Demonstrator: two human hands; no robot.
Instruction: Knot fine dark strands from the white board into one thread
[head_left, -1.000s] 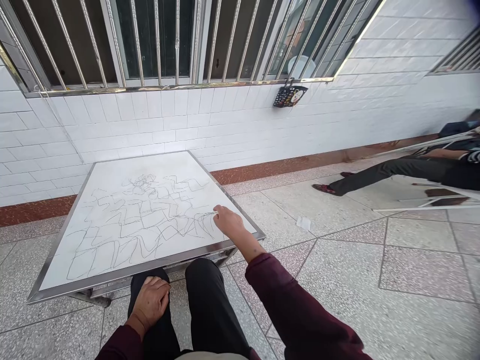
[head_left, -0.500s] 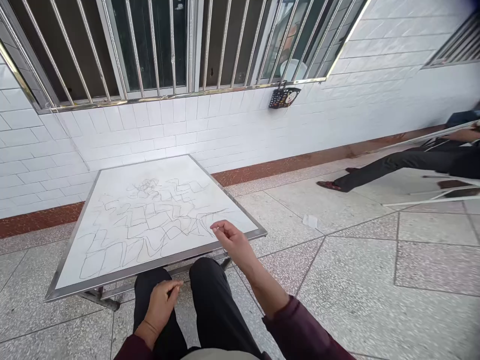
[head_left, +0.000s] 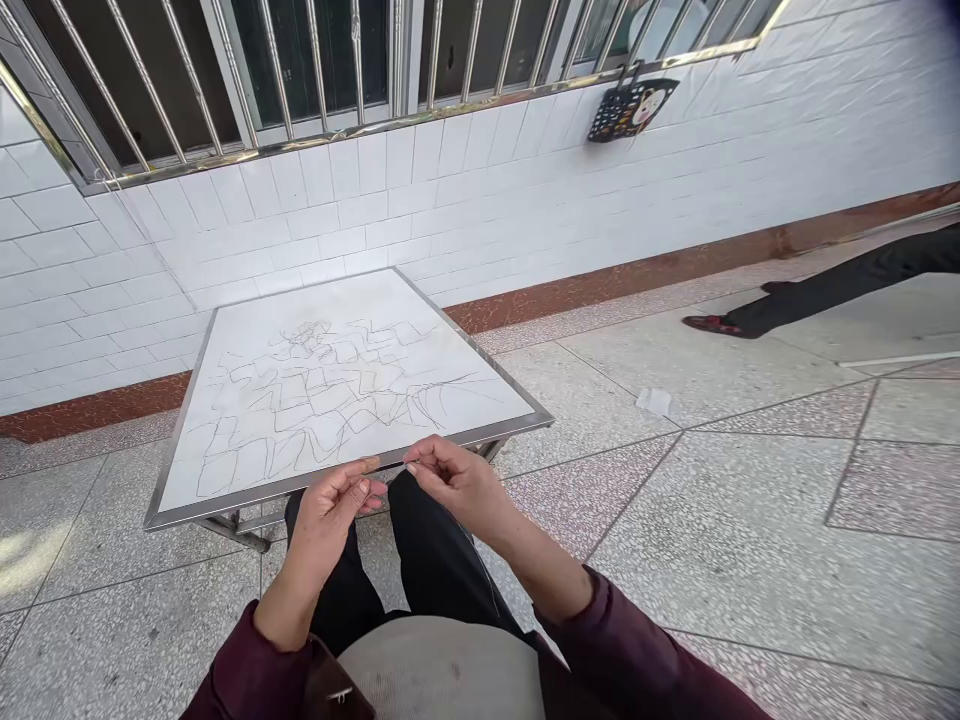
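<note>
A low metal-framed table (head_left: 225, 500) with a white top stands in front of my knees. A thin dark thread (head_left: 337, 400) lies on it in many zigzag loops. My right hand (head_left: 454, 482) hovers just in front of the table's near edge, thumb and forefinger pinched on the end of the thread. My left hand (head_left: 334, 510) is beside it, almost touching, with its fingers pressed together toward the same spot; what they hold is too small to make out. Both hands are above my black trouser legs.
Behind the table is a white tiled wall (head_left: 450, 200) under a barred window, with a black basket (head_left: 630, 105) hanging from the bars. Another person's leg and dark red shoe (head_left: 712, 324) stretch in from the right. A paper scrap (head_left: 654, 401) lies on the stone floor.
My right hand has come off the tabletop, drawing the thread toward me. My left hand has risen from my knee and met it in front of the table edge.
</note>
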